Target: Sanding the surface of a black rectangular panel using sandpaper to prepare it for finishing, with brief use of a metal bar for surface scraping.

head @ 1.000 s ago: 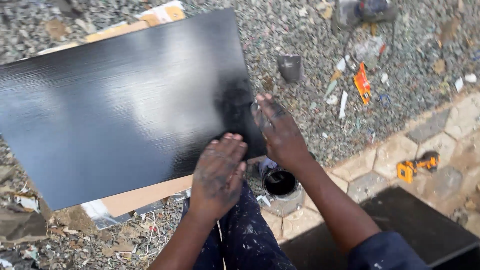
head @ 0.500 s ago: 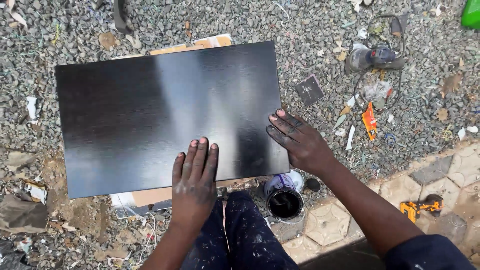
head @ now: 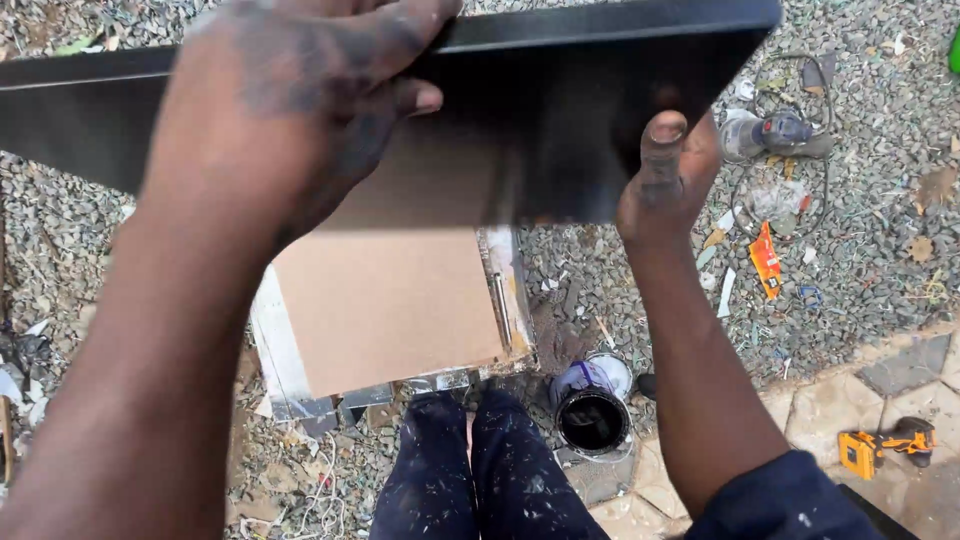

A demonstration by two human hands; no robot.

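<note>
We hold the black board (head: pixel 560 130) lifted off the gravel, tilted up toward us. Left hand (head: pixel 290 110) clamps its near edge; right hand (head: pixel 668 180) pinches the right side, probably sparing the wet faces. Cardboard (head: pixel 390 310) lies beneath, paint can (head: pixel 592 415) near right.

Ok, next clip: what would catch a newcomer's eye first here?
The black panel lifted across the top of the view, gripped by the paint-smudged left hand and right hand. Below it a brown cardboard sheet lies on the gravel, with an open paint can beside the person's knees.
</note>
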